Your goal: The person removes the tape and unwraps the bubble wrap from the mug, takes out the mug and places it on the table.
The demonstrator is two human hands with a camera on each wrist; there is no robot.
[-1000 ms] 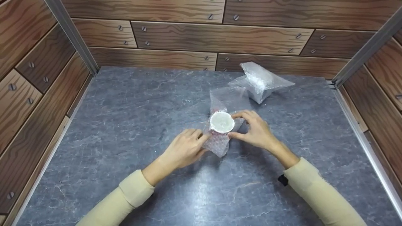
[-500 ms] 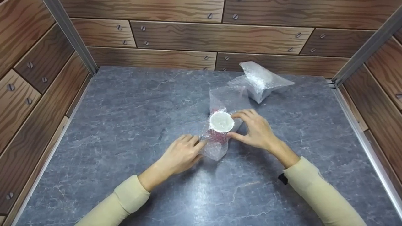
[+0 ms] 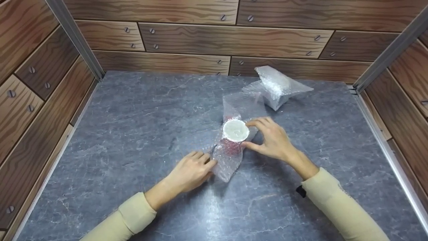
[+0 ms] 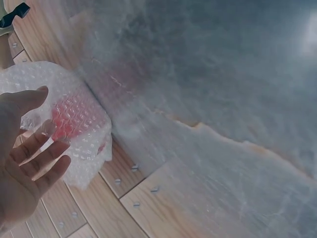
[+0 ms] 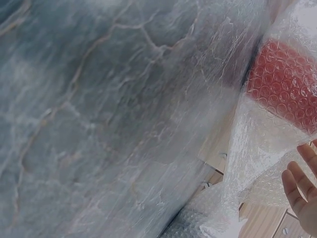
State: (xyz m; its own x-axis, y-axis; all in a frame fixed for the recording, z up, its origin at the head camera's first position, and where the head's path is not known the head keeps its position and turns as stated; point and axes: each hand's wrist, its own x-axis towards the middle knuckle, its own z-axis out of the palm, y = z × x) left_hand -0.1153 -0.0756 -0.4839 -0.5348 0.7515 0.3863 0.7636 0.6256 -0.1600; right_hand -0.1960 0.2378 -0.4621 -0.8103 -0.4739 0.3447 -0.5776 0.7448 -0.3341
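Note:
A round red-and-white object (image 3: 236, 130), cup-like with a pale circular top, stands on a sheet of bubble wrap (image 3: 227, 167). Its red side shows through the wrap in both wrist views. My right hand (image 3: 272, 139) holds it from the right, thumb at the near side of the rim and index finger at the far side. My left hand (image 3: 192, 172) is at the left edge of the near wrap flap, fingertips right at the plastic. In the left wrist view the thumb and fingers of the left hand (image 4: 29, 163) stand apart, loosely bent, against the bubble wrap (image 4: 84, 163).
Behind, to the right, stands another bubble-wrapped bundle (image 3: 277, 87) with pointed corners. The grey marbled table (image 3: 150, 110) is bounded by wood-patterned walls (image 3: 234, 40) and metal frame posts (image 3: 391, 50).
My left hand has moved toward me and left, and the near wrap flap has spread out longer toward me. My right hand and the round object have stayed in place.

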